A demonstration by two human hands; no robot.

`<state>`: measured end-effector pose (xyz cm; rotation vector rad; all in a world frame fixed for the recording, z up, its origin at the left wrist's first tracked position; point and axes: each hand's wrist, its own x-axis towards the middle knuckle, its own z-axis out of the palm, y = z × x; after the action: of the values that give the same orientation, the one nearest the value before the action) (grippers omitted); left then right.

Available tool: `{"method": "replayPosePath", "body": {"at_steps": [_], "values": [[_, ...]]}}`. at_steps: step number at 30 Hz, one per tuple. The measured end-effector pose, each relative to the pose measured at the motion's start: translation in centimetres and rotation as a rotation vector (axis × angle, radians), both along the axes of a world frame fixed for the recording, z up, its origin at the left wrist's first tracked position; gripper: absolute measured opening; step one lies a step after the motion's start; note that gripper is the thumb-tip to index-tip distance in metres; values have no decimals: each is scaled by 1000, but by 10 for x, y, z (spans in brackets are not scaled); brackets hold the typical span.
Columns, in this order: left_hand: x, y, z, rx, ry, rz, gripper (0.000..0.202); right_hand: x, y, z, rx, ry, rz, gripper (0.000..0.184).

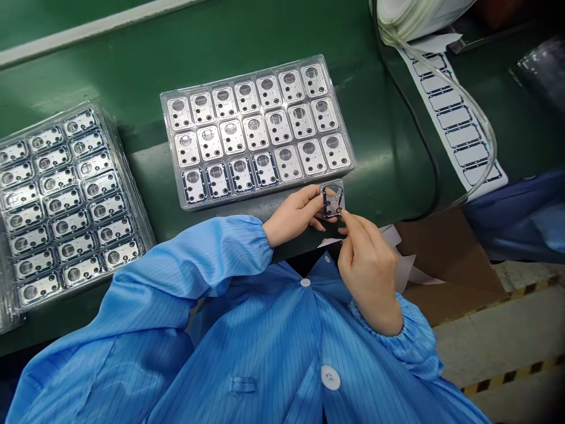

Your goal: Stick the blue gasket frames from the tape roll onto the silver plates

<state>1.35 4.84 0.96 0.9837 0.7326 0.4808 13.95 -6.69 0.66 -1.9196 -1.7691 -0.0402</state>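
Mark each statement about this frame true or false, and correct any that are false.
1. The left hand and right hand both hold a small metal plate with blue edging. True.
2. The right hand wears a glove. False: it is bare.
3. In the clear plastic tray, four plates in the nearest row have blue edging. True.
4. Another tray of plates lies to the right of the clear plastic tray. False: another loaded tray lies to its left.
5. A white backing strip carrying blue-outlined pieces lies to the right of the clear plastic tray. True.
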Motion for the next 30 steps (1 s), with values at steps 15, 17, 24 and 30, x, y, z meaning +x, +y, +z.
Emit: {"method": "replayPosePath", "body": {"at_steps": [15, 17, 24, 30], "values": [[1, 0, -3, 50, 21, -19, 23, -1, 0, 8, 34, -145, -79, 37], [0, 0, -2, 52, 22, -22, 22, 1, 1, 7, 40, -117, -74, 37], [0, 1, 0, 18, 30, -35, 22, 4, 1, 5, 71, -114, -66, 34], [0, 2, 1, -35, 8, -28, 21, 3, 3, 4, 80, -205, -61, 35]]}}
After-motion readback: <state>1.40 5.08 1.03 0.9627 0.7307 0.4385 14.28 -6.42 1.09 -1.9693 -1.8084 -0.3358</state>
